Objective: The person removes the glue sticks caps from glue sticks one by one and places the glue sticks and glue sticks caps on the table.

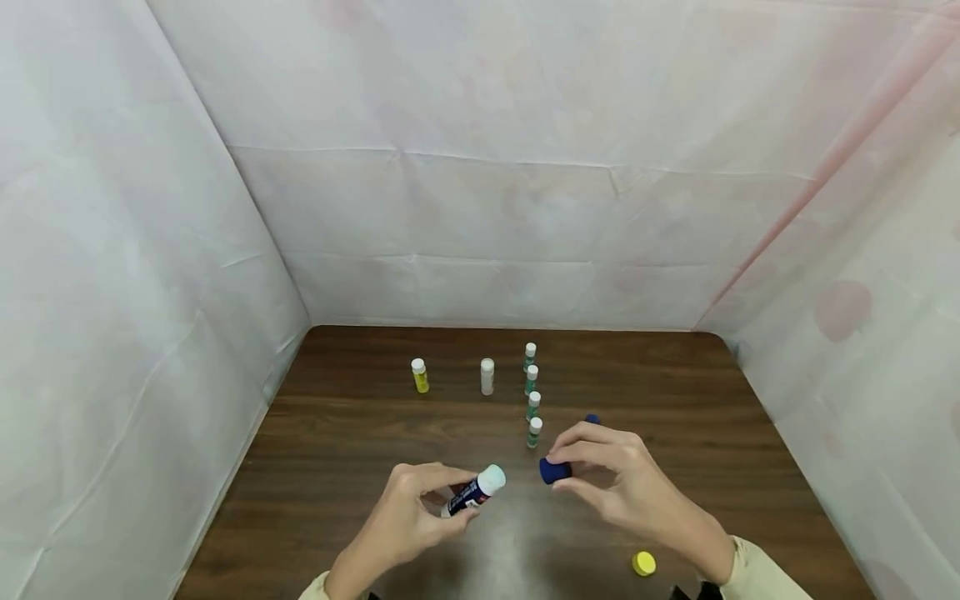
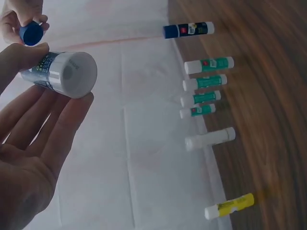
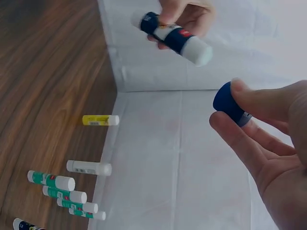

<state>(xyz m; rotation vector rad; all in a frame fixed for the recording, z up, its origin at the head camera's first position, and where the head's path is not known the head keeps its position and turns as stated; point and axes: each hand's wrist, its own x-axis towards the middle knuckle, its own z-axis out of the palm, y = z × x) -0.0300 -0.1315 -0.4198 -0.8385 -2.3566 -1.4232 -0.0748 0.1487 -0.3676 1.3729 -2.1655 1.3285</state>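
Observation:
My left hand (image 1: 401, 518) grips a glue stick (image 1: 467, 498) with a navy label, tilted above the table. Its pale white end faces up and to the right, with no cap on it. A short gap away, my right hand (image 1: 633, 483) pinches a dark blue cap (image 1: 553, 472) between thumb and fingers. In the right wrist view, the cap (image 3: 226, 101) is apart from the glue stick (image 3: 177, 39). Another navy glue stick (image 2: 194, 29) with a blue cap stands upright on the table, mostly hidden behind my right hand in the head view.
Several green glue sticks (image 1: 533, 407) with white caps stand in a row on the brown wooden table (image 1: 360, 433). To their left stand a white glue stick (image 1: 487, 379) and a yellow one (image 1: 421, 381). A yellow cap (image 1: 643, 563) lies near my right forearm. Pale cloth (image 1: 480, 208) surrounds the table.

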